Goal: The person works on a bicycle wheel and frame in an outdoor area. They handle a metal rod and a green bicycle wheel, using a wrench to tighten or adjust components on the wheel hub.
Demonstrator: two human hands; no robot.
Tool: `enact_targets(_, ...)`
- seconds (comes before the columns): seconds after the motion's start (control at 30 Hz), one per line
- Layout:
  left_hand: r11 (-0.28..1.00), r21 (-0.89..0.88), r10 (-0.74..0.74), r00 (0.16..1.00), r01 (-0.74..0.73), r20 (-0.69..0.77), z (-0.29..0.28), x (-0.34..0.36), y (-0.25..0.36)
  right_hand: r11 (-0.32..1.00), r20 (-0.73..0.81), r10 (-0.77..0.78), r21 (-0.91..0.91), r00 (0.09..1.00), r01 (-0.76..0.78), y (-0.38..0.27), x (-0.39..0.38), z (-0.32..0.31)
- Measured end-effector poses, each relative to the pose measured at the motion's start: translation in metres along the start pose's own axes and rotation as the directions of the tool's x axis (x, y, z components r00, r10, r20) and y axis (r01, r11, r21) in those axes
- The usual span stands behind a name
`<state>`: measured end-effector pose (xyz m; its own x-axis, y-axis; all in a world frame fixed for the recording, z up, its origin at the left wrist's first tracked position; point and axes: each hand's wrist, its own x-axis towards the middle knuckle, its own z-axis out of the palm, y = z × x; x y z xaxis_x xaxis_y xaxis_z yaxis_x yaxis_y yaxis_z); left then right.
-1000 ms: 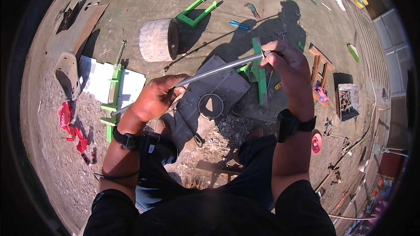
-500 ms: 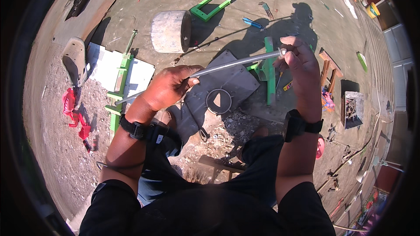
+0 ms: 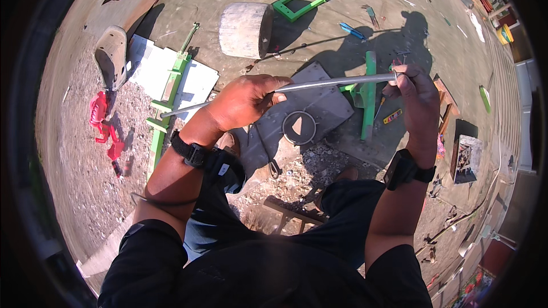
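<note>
The metal rod is in both your hands, held up over the ground, sloping gently upward to the right in view. Your left hand wraps it in a closed fist, back of the hand up, thumb pointing right along the shaft. That forearm slants up and inward from the lower edge. Your right hand pinches the rod's right end between thumb and fingers; its forearm rises steeply and leans slightly outward.

The rod's left end reaches past your left wrist and overlaps the green bar lying on the white panel, near the panel's lower edge; you cannot tell whether they touch. The rod's middle crosses above the dark grey plate, below its top corner. A ring sits close to the plate's lower edge. Just beyond the right corner lies a green T-shaped piece, the nearest obstacle to your right hand. Between it and the drum, past the plate's top corner, a stretch of ground carries your shadow.
</note>
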<state>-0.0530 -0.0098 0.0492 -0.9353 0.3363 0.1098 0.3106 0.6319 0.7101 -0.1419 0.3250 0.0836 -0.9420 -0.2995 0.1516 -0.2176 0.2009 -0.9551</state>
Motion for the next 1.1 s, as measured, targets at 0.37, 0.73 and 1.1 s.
enact_targets(0.37, 0.999, 0.034, -0.012, 1.000, 0.012, 0.015, -0.001, 0.000, -0.001, 0.999, 0.016, 0.032, 0.014, 0.999, -0.033, -0.001, 0.001, -0.003)
enact_targets(0.73, 1.000, 0.018, -0.022, 1.000, 0.022, 0.005, 0.000, 0.000, -0.004, 0.996, 0.025, 0.036, 0.075, 0.999, -0.038, 0.001, 0.000, 0.000)
enact_targets(1.1, 1.000, 0.001, -0.031, 0.999, 0.031, 0.009, -0.001, 0.000, -0.004, 0.997, -0.006, 0.031, 0.074, 1.000, -0.030, -0.004, 0.001, 0.006)
